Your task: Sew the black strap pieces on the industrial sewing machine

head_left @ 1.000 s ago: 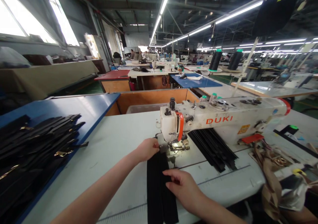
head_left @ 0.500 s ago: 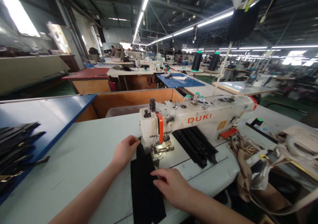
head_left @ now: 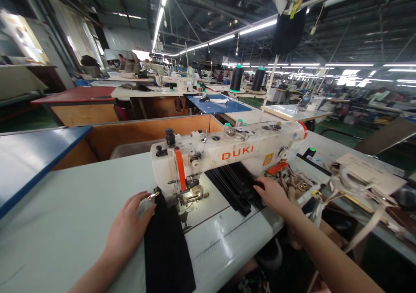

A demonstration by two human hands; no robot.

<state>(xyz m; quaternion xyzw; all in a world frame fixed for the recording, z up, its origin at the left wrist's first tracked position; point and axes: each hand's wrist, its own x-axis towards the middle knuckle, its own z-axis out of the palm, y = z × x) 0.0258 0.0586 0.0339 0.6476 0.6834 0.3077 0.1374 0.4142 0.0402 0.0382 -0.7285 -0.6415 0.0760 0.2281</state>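
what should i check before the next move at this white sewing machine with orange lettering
1. Left hand at the upper end of the long, flat black fabric strip: ok.
2. Small, shiny gold-coloured metal piece by that hand fixed to the strip: cannot tell.
3. Right hand at the fanned stack of black fabric strips: ok, at its right edge.
4. Both hands clear of the metal presser foot on the white sewing machine: ok.
5. Strip under the foot: not ok, it lies left of it.
6. Needle threaded: cannot tell, too small.
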